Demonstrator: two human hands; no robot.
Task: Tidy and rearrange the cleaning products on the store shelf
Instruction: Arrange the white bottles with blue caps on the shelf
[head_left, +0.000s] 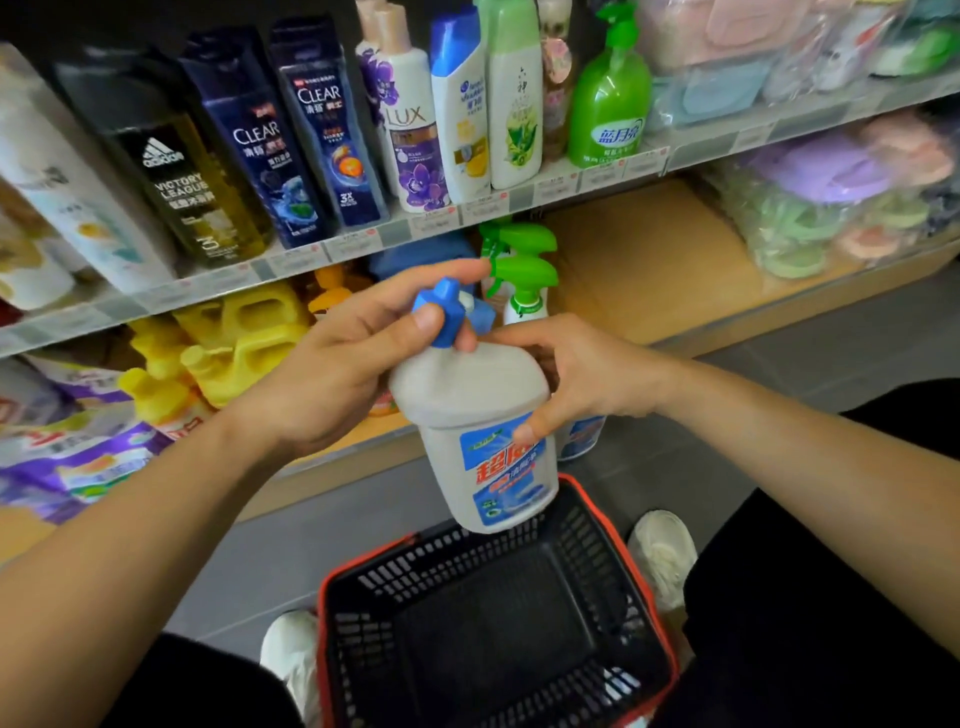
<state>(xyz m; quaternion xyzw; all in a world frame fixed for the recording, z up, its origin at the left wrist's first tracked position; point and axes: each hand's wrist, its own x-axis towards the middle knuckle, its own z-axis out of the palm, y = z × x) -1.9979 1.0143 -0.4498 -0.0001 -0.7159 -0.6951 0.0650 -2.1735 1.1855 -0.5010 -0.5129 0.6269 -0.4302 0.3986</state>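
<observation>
- White cleaner bottle (483, 415) is hanging tilted above the black basket (582, 540).
- Left hand (337, 364) is pinching its blue cap (449, 312).
- Right hand (576, 374) is curling round the bottle's far side, one fingertip pressing the label.

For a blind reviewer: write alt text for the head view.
The left hand grips the blue cap of a white cleaner bottle while the right hand holds its body, above a black shopping basket before shampoo shelves.
</observation>
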